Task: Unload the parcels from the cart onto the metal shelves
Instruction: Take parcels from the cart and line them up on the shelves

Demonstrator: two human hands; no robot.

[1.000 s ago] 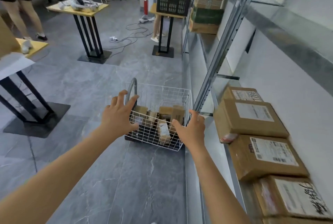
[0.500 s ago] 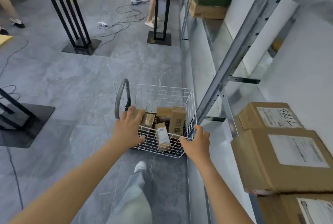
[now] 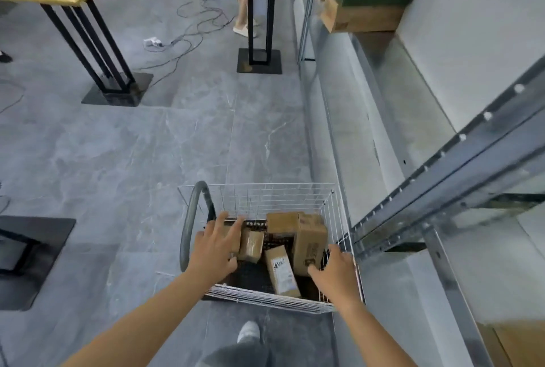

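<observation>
Wire cart (image 3: 259, 198): both hands inside, left hand (image 3: 213, 244) on parcel (image 3: 250, 245).

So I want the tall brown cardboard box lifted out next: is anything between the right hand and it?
Nothing visible. The right hand is already inside the white wire cart, fingers beside the tall brown cardboard box.

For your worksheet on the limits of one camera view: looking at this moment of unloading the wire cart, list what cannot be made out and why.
- Head view: the parcel under the left hand is mostly covered by it; grip unclear.
- Whether the right hand touches the tall box is unclear.
- The label on the small parcel is too blurred to read.
- The cart wheels are hidden beneath its basket.
- The brown box is cut off by the corner.
</observation>
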